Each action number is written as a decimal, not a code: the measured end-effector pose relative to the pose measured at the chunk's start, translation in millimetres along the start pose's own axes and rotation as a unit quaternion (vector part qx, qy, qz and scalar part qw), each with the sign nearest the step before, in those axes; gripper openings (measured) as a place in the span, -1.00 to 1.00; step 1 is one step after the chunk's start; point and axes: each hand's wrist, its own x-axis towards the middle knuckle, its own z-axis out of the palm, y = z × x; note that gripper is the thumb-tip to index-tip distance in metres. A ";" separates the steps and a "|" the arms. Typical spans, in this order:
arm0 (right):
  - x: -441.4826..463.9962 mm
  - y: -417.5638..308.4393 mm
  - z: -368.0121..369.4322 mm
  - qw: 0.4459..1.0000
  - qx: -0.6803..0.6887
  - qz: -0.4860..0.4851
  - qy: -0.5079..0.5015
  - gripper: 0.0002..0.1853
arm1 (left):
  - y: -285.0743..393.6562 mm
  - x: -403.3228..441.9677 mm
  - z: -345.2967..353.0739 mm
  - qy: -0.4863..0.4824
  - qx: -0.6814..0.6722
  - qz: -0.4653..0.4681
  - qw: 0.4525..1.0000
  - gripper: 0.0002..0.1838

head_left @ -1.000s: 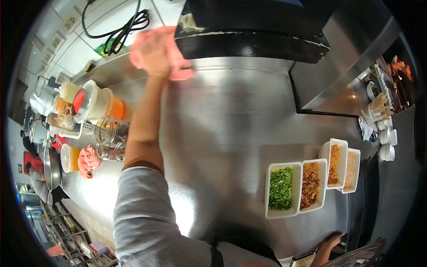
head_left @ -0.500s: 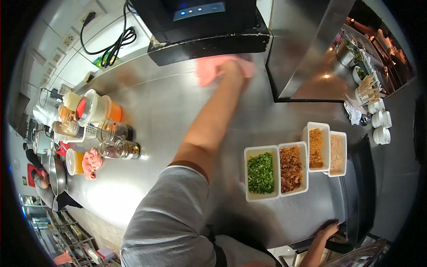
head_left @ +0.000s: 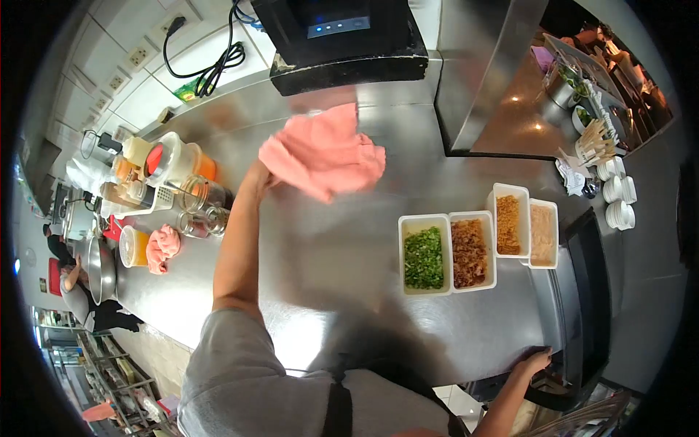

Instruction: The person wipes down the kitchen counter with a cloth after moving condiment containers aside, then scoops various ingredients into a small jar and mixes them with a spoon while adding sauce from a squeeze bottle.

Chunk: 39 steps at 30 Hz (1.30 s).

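Note:
My left hand [head_left: 265, 175] is closed on one edge of a pink cloth [head_left: 328, 153]. The cloth spreads out to the right of the hand, slightly blurred, over the steel counter [head_left: 320, 233] near its back wall. Part of my left hand's fingers is hidden by the fabric. Low on the right, my right hand [head_left: 537, 361] rests at the counter's front edge, its small, partly hidden fingers curled over it. Between my hands stand white tubs of chopped green onion [head_left: 424, 258], brown crumbled bits [head_left: 470, 253], golden bits [head_left: 508, 226] and a pale food [head_left: 542, 233].
A black machine [head_left: 342, 44] stands at the back, beside a steel panel [head_left: 473, 80]. On the left are glass jars [head_left: 202, 195], a lidded tub [head_left: 166, 159], an orange-filled tub [head_left: 133, 246] and another pink cloth [head_left: 162, 249]. A person [head_left: 76, 295] stands far left.
My left hand has drawn the pink cloth from under the black machine's front toward me and to the left, and the cloth now hangs spread. My right hand stays at the counter edge.

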 end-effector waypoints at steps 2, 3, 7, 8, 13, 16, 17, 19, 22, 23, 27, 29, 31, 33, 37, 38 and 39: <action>-5.1 -0.3 1.8 1.000 0.012 0.013 -0.019 -0.34 | -92.1 63.2 -80.6 0.082 0.193 0.037 0.977 -0.73; -6.8 -1.4 1.9 1.000 0.013 0.007 -0.014 -0.34 | -76.0 18.1 -58.9 0.193 0.329 0.125 0.916 -0.72; -37.9 -26.8 7.8 1.000 0.003 0.003 0.011 -0.37 | 1.7 -25.9 9.9 0.113 0.331 0.371 0.860 -0.55; -45.9 -34.5 7.0 1.000 -0.004 -0.007 0.010 -0.37 | -20.9 17.5 69.7 0.052 0.343 0.227 0.910 -0.35; -49.1 -33.8 14.2 0.999 0.046 -0.016 0.013 -0.42 | 1.9 26.8 208.7 0.112 0.471 0.277 0.830 -0.14; -37.9 -29.4 10.1 0.999 0.038 -0.002 -0.019 -0.36 | -16.2 -13.1 204.3 0.014 0.541 0.353 0.763 -0.17; -29.8 -25.6 7.5 0.999 0.013 -0.019 -0.031 -0.36 | -27.6 -19.9 183.9 0.021 0.519 0.430 0.738 -0.20; -18.0 -18.1 7.2 0.999 0.023 -0.019 -0.034 -0.37 | -40.3 -11.1 130.5 0.021 0.494 0.505 0.708 -0.24; -7.0 -10.2 1.3 0.999 0.021 -0.020 -0.030 -0.38 | -55.0 42.2 33.7 0.116 0.419 0.340 0.834 -0.42; -3.0 -8.8 0.6 0.999 0.007 -0.020 -0.028 -0.39 | -47.2 47.9 9.4 0.178 0.421 0.279 0.844 -0.41; 4.8 4.0 -5.7 0.998 -0.028 -0.049 -0.007 -0.36 | -60.1 131.3 -1.3 0.324 0.443 0.161 0.820 -0.16; -13.2 -3.9 -3.0 0.999 -0.026 -0.044 0.011 -0.37 | -25.0 111.2 66.8 0.232 0.501 0.108 0.827 0.12; -20.1 -8.1 -1.4 0.997 -0.052 -0.052 0.030 -0.39 | 22.7 45.3 167.7 0.204 0.550 0.154 0.795 0.00; -6.9 2.6 -3.7 0.998 -0.032 -0.050 0.017 -0.39 | 33.6 23.3 237.2 0.087 0.567 0.257 0.778 -0.16; -12.2 3.0 2.2 0.997 -0.021 -0.062 0.036 -0.42 | 54.0 8.8 318.4 -0.072 0.520 0.389 0.757 -0.27; -9.9 3.1 1.9 0.998 0.001 -0.065 0.027 -0.42 | 51.3 10.9 323.9 -0.076 0.516 0.399 0.754 -0.27; -23.3 -7.2 7.8 0.997 0.068 -0.034 0.010 -0.43 | 41.9 21.1 328.7 -0.050 0.507 0.440 0.740 -0.29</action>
